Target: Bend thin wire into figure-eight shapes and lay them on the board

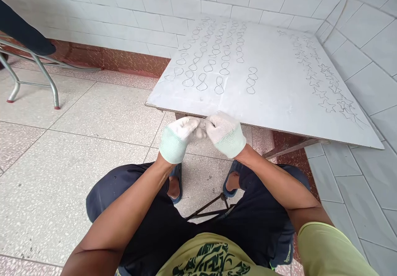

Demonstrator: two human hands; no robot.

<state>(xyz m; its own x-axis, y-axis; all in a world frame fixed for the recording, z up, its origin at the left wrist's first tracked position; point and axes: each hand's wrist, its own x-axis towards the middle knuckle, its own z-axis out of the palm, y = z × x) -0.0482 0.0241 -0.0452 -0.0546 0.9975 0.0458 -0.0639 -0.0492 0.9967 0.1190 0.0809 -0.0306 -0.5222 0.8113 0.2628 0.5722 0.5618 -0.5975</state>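
My left hand [180,134] and my right hand [226,132] wear white knit gloves with pale green cuffs. They meet just off the near edge of the white board [273,85], fingers closed in a pinch. A bit of thin wire [195,143] shows under the fingertips; the gloves hide most of it. On the board, wire pieces bent into looped figure-eights [219,85] lie in rows at the left. One looped piece [252,80] sits apart from those rows. Star-shaped wire pieces [327,105] lie overlapping along the right side.
White tiled walls [173,5] border the board behind and on the right. A wooden brace [288,148] slants beneath it. At the left, another person's leg [26,30] is beside a metal-legged stool [48,79]. Dark metal bars [206,207] stand between my feet.
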